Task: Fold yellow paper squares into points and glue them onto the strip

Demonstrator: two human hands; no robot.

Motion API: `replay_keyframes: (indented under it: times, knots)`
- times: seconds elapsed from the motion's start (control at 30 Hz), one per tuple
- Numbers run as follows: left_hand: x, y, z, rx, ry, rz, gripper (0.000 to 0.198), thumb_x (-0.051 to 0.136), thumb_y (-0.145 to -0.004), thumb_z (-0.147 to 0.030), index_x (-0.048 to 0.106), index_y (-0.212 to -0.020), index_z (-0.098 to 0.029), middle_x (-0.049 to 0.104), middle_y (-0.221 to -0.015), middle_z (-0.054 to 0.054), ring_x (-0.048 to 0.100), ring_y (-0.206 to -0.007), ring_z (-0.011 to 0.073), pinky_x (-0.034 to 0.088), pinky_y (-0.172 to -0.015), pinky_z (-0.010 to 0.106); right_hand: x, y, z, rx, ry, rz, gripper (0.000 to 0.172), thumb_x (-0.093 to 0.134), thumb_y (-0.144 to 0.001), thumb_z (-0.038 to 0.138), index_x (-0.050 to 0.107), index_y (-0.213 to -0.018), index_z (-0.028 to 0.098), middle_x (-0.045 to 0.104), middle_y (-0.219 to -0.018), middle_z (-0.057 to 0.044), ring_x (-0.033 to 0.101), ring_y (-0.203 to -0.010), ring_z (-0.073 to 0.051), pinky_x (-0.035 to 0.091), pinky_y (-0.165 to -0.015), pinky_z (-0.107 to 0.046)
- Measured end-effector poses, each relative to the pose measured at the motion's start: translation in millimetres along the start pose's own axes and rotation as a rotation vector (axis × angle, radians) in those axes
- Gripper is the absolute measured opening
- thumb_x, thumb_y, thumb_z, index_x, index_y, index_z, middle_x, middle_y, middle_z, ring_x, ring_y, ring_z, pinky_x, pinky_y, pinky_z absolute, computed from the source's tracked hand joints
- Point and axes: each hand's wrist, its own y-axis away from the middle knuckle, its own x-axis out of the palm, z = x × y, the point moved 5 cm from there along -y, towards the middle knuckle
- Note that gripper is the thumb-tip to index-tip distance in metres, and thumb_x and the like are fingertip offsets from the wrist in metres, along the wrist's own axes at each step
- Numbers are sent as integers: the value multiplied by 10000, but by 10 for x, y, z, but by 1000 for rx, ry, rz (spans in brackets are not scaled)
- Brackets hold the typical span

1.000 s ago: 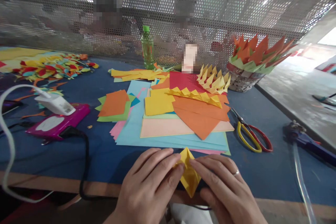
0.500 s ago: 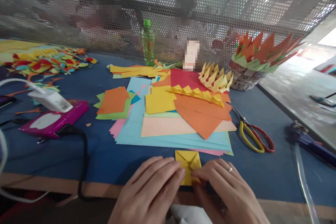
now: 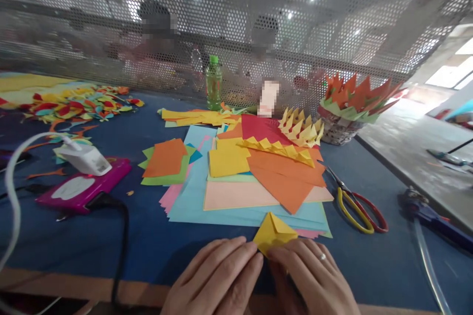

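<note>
A small folded square of yellow paper lies at the table's front edge, turned so one corner points away from me. Its near part is hidden by my fingers. My left hand, fingers held together, has its fingertips at the paper's left corner. On the opposite side, my right hand pinches the near right edge, with a ring on one finger. Just beyond lies a stack of coloured sheets, topped by yellow squares, orange paper and a strip of yellow folded points.
Scissors and a blue-handled tool lie to the right. A paper crown, a basket with orange points and a green bottle stand behind. Left are a magenta power strip, cables and paper scraps.
The yellow paper has turned from lying square to a diamond, its corner now pointing away. Both hands stay at its sides. The camera view has tilted up, so the table sits lower.
</note>
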Motion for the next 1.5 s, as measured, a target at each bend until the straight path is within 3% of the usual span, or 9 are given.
replay_keyframes:
  times: [0.13, 0.33, 0.53, 0.7, 1.07, 1.27, 1.5]
  knots:
    - [92, -55, 28, 34, -19, 53, 393, 485, -1030, -453, 663, -1281, -208, 697, -1266, 98, 634, -1233, 258, 488, -1136, 460, 125, 49, -104, 73, -138, 104, 217, 599, -920, 115, 639, -1100, 230, 726, -925, -14, 697, -840, -154, 567, -777, -251]
    - [233, 240, 23, 23, 4, 121, 311, 467, -1034, -256, 679, -1255, -203, 696, -1298, 55, 613, -1248, 199, 359, -1226, 415, 50, -19, -115, 108, -195, 147, 238, 597, -942, 133, 615, -1157, 232, 721, -972, -8, 693, -881, -138, 573, -819, -237]
    - [275, 356, 7, -59, 102, 150, 319, 480, -1007, -171, 686, -1249, -194, 692, -1328, 33, 595, -1279, 179, 312, -1241, 375, -12, -144, -133, 187, -259, 112, 144, 555, -974, 144, 646, -1024, 244, 692, -872, 12, 644, -796, -141, 550, -710, -252]
    - [283, 346, 8, -68, 104, 185, 330, 501, -1007, -173, 663, -1294, -156, 683, -1350, 46, 578, -1301, 191, 238, -1264, 374, 49, -136, -176, 252, -299, 195, 131, 577, -978, 152, 655, -960, 255, 657, -877, 10, 602, -816, -154, 528, -707, -287]
    - [257, 253, -27, -53, 46, 197, 359, 515, -972, -140, 661, -1298, -184, 618, -1447, 14, 520, -1369, 194, 187, -1281, 382, -2, -132, -218, 121, -293, 137, 198, 589, -934, 75, 687, -1012, 228, 685, -938, -26, 620, -842, -150, 562, -722, -260]
    - [284, 275, -8, -42, 32, 185, 307, 540, -978, -139, 691, -1242, -178, 689, -1348, 10, 575, -1295, 189, 197, -1284, 398, -33, -136, -186, 44, -275, 101, 195, 587, -922, 65, 692, -1020, 196, 712, -917, -31, 647, -821, -142, 577, -744, -242]
    - [274, 298, 35, -24, 60, 155, 307, 541, -970, -131, 704, -1218, -204, 690, -1344, -39, 575, -1273, 171, 183, -1289, 380, -10, -26, -214, 1, -198, 164, 230, 597, -933, 80, 703, -1085, 217, 731, -964, -27, 680, -881, -146, 587, -828, -250]
